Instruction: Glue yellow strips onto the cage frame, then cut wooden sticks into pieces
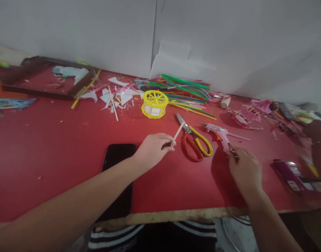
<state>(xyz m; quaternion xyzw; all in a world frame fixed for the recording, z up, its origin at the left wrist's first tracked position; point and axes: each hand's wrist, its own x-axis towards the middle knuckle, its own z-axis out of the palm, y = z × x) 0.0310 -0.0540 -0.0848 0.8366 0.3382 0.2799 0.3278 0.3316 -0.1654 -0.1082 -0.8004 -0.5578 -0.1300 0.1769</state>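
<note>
My left hand [156, 148] pinches a short pale wooden stick [178, 133] that points up and away over the red table. My right hand [244, 168] is wrapped round the lower handle of a pink glue gun [220, 132], whose nozzle points left and whose glue stick juts out at the back. Between my hands lies a pair of scissors [195, 140] with one red and one yellow handle loop, blades pointing away. Behind them stands a small round yellow wheel-topped piece [155, 104] with white panels. A black phone [119, 182] lies partly under my left forearm.
White scraps [126, 98] and a loose stick [113, 104] lie at the back. Green, red and purple pipe cleaners [181, 87] are heaped near the wall. A brown frame [42, 93] sits back left, a pink model ship [251, 113] back right. Another person's arm [319, 147] shows at right.
</note>
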